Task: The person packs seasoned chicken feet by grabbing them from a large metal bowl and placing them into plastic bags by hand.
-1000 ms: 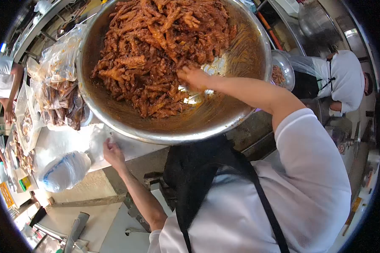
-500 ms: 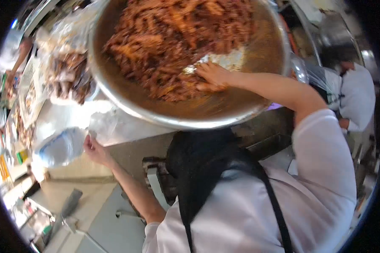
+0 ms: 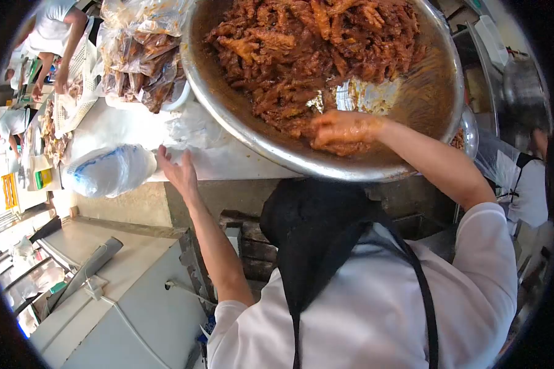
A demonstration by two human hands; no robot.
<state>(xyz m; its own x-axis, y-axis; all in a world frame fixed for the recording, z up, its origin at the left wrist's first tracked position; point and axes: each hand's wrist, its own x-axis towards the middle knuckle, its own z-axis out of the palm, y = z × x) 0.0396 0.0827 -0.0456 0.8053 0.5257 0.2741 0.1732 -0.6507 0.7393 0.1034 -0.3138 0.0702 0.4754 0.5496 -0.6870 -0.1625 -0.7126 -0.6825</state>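
A wide metal bowl (image 3: 271, 147) holds a heap of saucy, reddish-brown chicken feet (image 3: 271, 49). My right hand (image 3: 345, 130), coated with sauce, is down in the near side of the bowl. Its fingers curl into the edge of the heap, and their tips are hidden. Out to the left, my left hand (image 3: 180, 173) is open, thumb and fingers apart, with nothing in it. Just beside its fingertips lies a bundle of clear plastic bags (image 3: 111, 171) with blue print. Thin clear plastic (image 3: 194, 130) lies on the white tabletop between that hand and the bowl.
Filled plastic bags (image 3: 144, 61) are piled left of the bowl. Farther left stands a white perforated crate (image 3: 74, 92), with people at work around it. Another person (image 3: 526, 190) is at the right. A white cabinet (image 3: 135, 301) with a cable stands at lower left.
My right hand has gone from spread flat on the food to curled into it. My left hand's fingers have opened beside the bag bundle. The whole view has shifted.
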